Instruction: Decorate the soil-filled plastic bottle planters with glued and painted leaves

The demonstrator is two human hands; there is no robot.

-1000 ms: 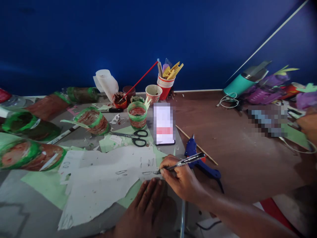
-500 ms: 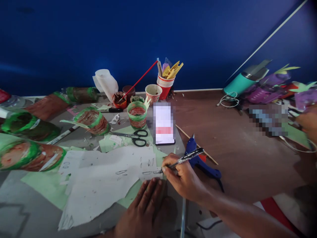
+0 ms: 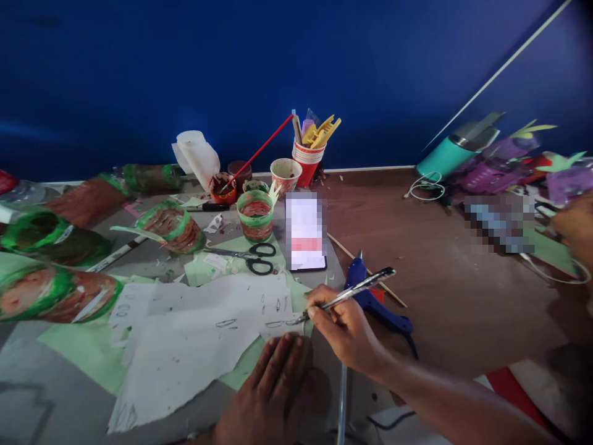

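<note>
My right hand (image 3: pixel 345 327) grips a pen (image 3: pixel 354 289), its tip at the right edge of a torn sheet of white paper (image 3: pixel 185 340). Small leaf-like outlines are drawn on that sheet. My left hand (image 3: pixel 266 389) lies flat with fingers stretched out, fingertips on the paper's lower right edge, just below the pen tip. Pale green paper (image 3: pixel 88 352) lies beneath the white sheet. Black-handled scissors (image 3: pixel 259 258) rest above it, beside a phone (image 3: pixel 306 232) with a lit, blurred screen. Right of my right hand is a blue glue gun (image 3: pixel 380 309).
Brown-and-green painted cups (image 3: pixel 256 216) and painted bottles (image 3: pixel 60 290) stand or lie on the left. A red cup of tools (image 3: pixel 308 162) stands by the wall. A teal flask (image 3: pixel 445 156) lies back right, and another person's hand (image 3: pixel 574 225) shows at the right edge.
The pen in my right hand has tilted and its top end has swung up and to the right. My left hand stays in place on the paper.
</note>
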